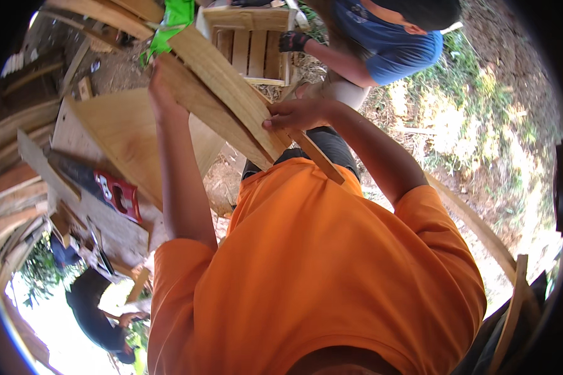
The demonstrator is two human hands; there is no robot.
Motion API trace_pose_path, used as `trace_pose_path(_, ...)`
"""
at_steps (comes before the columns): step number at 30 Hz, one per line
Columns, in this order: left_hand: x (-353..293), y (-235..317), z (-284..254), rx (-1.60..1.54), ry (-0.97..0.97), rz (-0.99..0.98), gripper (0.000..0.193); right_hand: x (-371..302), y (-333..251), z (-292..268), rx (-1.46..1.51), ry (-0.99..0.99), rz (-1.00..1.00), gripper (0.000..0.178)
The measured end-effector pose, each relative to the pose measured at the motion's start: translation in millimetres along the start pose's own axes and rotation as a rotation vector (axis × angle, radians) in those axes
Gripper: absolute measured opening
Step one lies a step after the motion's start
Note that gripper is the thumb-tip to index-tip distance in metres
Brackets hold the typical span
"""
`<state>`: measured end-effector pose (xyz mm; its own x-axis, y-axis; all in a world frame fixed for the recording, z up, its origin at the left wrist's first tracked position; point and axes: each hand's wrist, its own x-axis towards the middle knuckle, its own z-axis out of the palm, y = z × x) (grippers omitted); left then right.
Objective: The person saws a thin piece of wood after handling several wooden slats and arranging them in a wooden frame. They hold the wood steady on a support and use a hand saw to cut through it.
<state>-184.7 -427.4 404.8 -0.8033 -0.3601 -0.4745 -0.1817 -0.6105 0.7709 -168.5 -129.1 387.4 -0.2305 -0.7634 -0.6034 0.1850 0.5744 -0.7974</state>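
Wooden boards (222, 72) slant between both hands, outdoors. From left: red-handled saw (117, 195) on scuffed boarding (122, 234); left hand (162, 94) gripping the boards' edge, fingers mostly hidden; right hand (299, 114) pinching them, fingers closed; sunlit, grassy ground (469, 119).

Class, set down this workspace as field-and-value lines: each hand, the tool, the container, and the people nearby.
Left hand: holding wooden boards by their left side
Right hand: gripping the boards nearer the body
Tool: red-handled saw, lying at left
Container: slatted wooden crate, beyond the boards
People: one in a blue shirt, gloved hand beside the crate; another in dark clothing, lower left
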Motion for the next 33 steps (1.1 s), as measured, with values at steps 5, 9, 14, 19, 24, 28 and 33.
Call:
trace_pose_path(5,-13.0,-5.0,30.8,-0.021,-0.084,0.000,0.053,-31.5,-7.4,-13.4,-0.036,0.000,-0.003,0.062)
trace_pose_path(9,-21.8,-17.3,59.2,-0.076,-0.320,0.015,0.062,-50.6,-5.5,-22.4,-0.166,-0.031,0.047,0.061)
trace_pose_path(14,-32.5,-31.4,84.0,-0.122,-0.467,0.006,0.074,-61.5,25.3,-17.9,0.117,0.084,0.048,0.063)
trace_pose_path(19,-14.9,-28.7,82.1,-0.254,-0.619,-0.091,0.074,-48.3,44.6,-15.9,0.185,0.011,0.043,0.069)
trace_pose_path(24,-11.4,-20.3,80.4,-0.150,-0.479,-0.098,0.061,-27.7,44.9,-2.6,0.096,0.160,-0.063,0.074)
trace_pose_path(28,-9.5,-16.3,85.3,-0.013,-0.167,0.012,0.048,-19.9,21.2,1.7,0.067,0.181,0.002,0.095)
trace_pose_path(33,-7.0,-26.1,91.8,0.069,0.159,-0.015,0.041,-7.6,32.6,-4.8,0.024,0.147,0.079,0.093)
